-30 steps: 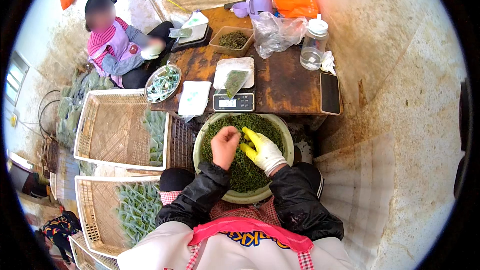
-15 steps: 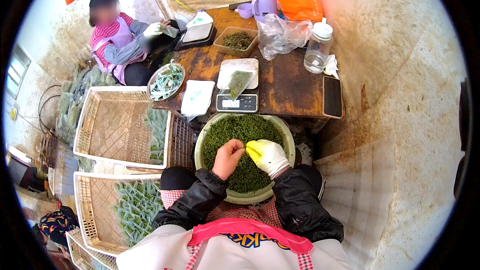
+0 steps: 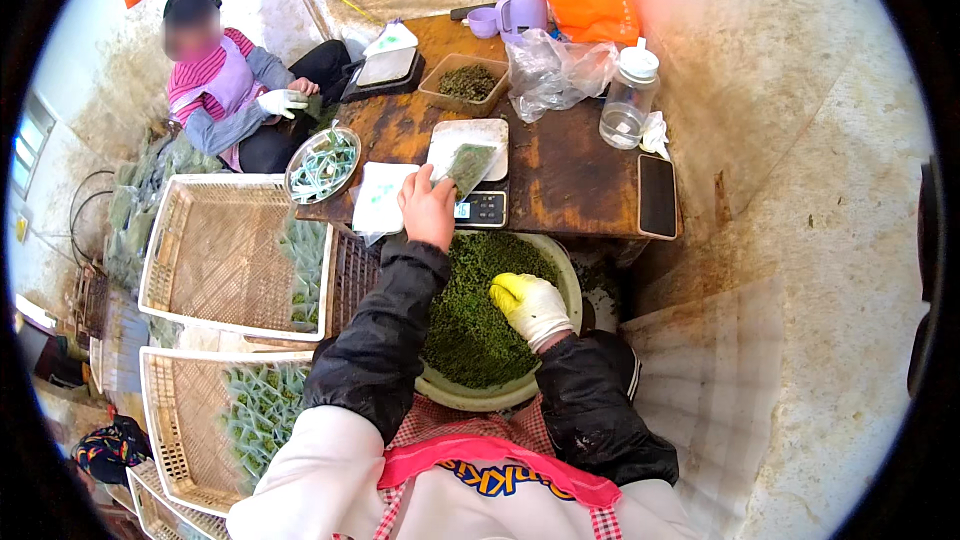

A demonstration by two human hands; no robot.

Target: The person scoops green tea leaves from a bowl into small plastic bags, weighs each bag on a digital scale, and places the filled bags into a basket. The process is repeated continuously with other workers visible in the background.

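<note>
My bare left hand (image 3: 428,208) reaches over the front of the table and pinches the left edge of a clear plastic bag (image 3: 469,168) of green bits. The bag is at the white pan of a digital scale (image 3: 487,208), whose display my hand partly covers. My right hand (image 3: 530,308), in a white glove with yellow fingertips, is closed above a round tub (image 3: 572,285). Whatever its fingers hold is hidden. Small dark-green buds or leaves (image 3: 480,340) fill the tub, which stands between my knees.
White plastic crates (image 3: 215,250) stand at left, some holding filled bags. On the wooden table (image 3: 570,185) are a dish of ties (image 3: 323,162), white packets (image 3: 382,198), a plastic box (image 3: 467,82), a bottle (image 3: 628,100) and a phone (image 3: 657,197). A co-worker (image 3: 235,85) sits far left.
My left hand has left my right hand above the tub and moved forward to the bag on the scale. The right hand stays over the tub. The co-worker's hands have lowered.
</note>
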